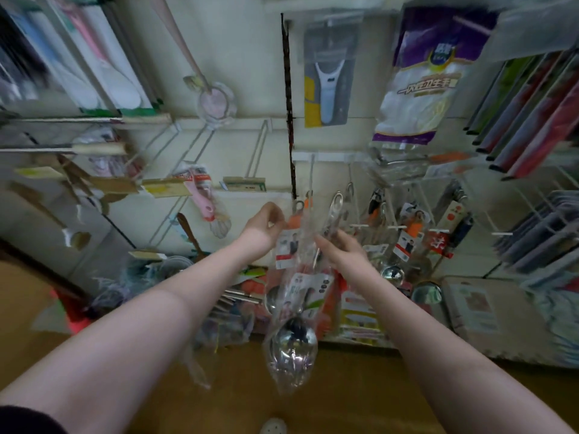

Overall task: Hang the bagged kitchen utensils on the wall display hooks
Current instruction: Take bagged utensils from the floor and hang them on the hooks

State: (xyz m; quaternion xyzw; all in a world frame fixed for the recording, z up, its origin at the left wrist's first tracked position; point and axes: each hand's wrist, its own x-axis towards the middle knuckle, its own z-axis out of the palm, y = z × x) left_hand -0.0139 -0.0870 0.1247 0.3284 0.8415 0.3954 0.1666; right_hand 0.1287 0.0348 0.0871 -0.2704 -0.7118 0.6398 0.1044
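A steel ladle in a clear plastic bag [293,343] hangs in front of me, bowl down, with an orange handle and a printed card higher up. My left hand [266,222] pinches the top of the bag near the orange handle. My right hand [340,249] grips the bag and the metal handle beside it. Just above the hands a white wire hook [311,177] sticks out from the wall rail. More bagged ladles and spoons [407,233] hang on hooks to the right.
Empty white wire hooks [257,151] jut out at the upper left of the hands. A peeler pack [327,79] and a glove pack [419,86] hang above. Boxes and loose utensils [360,311] crowd the low shelf; brown floor below.
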